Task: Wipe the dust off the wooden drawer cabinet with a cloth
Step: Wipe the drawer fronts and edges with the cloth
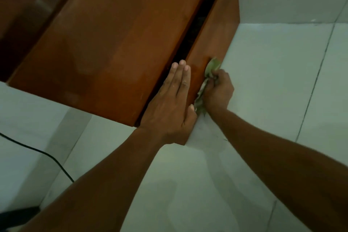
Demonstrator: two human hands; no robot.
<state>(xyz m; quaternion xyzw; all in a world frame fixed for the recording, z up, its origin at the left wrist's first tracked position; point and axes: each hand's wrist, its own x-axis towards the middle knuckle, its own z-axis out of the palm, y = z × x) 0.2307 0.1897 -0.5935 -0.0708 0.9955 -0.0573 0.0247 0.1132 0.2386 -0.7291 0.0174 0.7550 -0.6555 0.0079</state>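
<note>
The wooden drawer cabinet point(116, 39) is reddish-brown and fills the upper left of the head view, seen from above. Its drawer front point(214, 30) stands pulled out a little, leaving a dark gap along the cabinet top. My left hand point(173, 103) lies flat across that gap with fingers straight and together, thumb hooked over the drawer's near corner. My right hand point(218, 90) is closed on a crumpled green cloth point(211, 68) and presses it against the outer face of the drawer front.
White floor tiles point(273, 84) spread to the right and below the cabinet. A black cable point(47, 154) runs across the floor at the lower left. A dark object point(17, 214) sits at the bottom left corner. A darker wooden panel point(24, 5) stands at the far left.
</note>
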